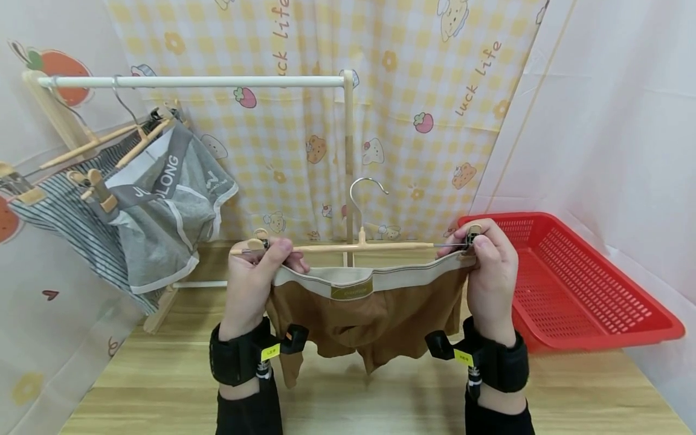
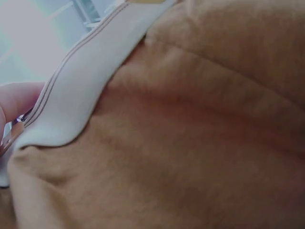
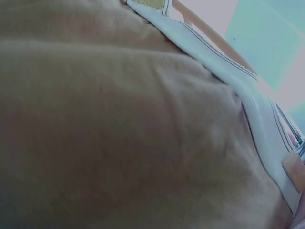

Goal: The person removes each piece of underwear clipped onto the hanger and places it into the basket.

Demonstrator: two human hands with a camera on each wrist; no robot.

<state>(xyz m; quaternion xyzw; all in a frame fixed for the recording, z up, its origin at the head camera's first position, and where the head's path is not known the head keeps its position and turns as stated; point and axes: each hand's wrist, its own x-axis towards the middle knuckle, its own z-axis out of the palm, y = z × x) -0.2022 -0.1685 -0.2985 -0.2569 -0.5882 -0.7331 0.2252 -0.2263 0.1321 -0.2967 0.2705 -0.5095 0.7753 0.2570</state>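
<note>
At the centre of the head view, the person is holding a wooden clip hanger (image 1: 359, 246) level above the surface (image 1: 380, 393), with brown underwear (image 1: 364, 317) hanging from it by the pale waistband (image 1: 375, 279). The left hand (image 1: 255, 284) is pinching the waistband's left end against the left clip (image 1: 264, 243), and the right hand (image 1: 489, 272) is pinching the right end at the right clip (image 1: 472, 237); both grips are narrow, fingers curled on fabric and clip.

The step in hand looks like fastening the waistband into the clips. The wrist views are showing only brown cloth and waistband up close, so I cannot tell whether either clip is biting. The next move calls for checking both clips, then lifting the hook (image 1: 365, 190) to the white rail (image 1: 196, 81) at upper left, beside the grey underwear (image 1: 163, 211) hanging there. A red basket (image 1: 571, 284) is sitting at the right.
</note>
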